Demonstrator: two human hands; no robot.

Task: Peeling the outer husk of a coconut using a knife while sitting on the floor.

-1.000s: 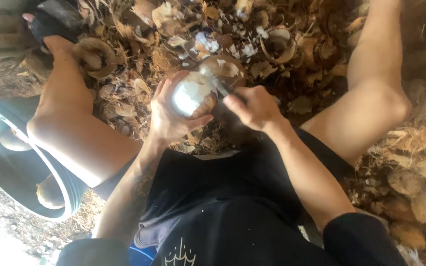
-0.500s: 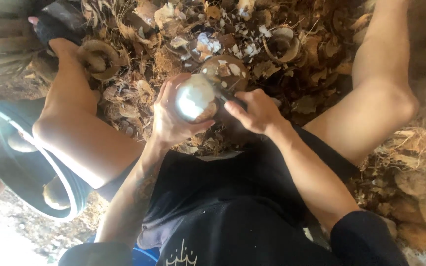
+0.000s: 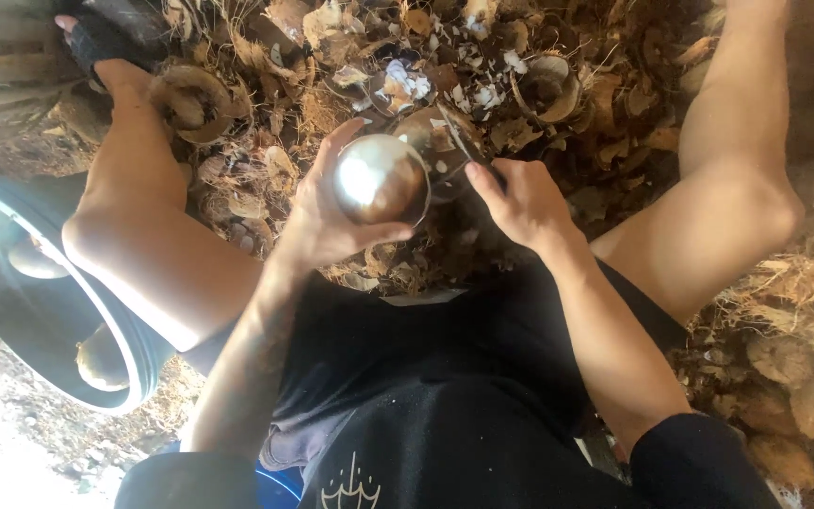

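Nearest, a black shirt and bent knees frame the view. Just beyond, the left hand has its grip clamped around a pale, peeled coconut, held above the ground between the legs. The right hand is closed on a blade's handle, the knife touching the coconut's far side. At left sits a dark tub with peeled coconuts. Farther off, husk scraps cover the ground.

Two hands, left and right, were in view, with one peeled coconut and one knife between them. One black tub left of them held two pale coconuts.
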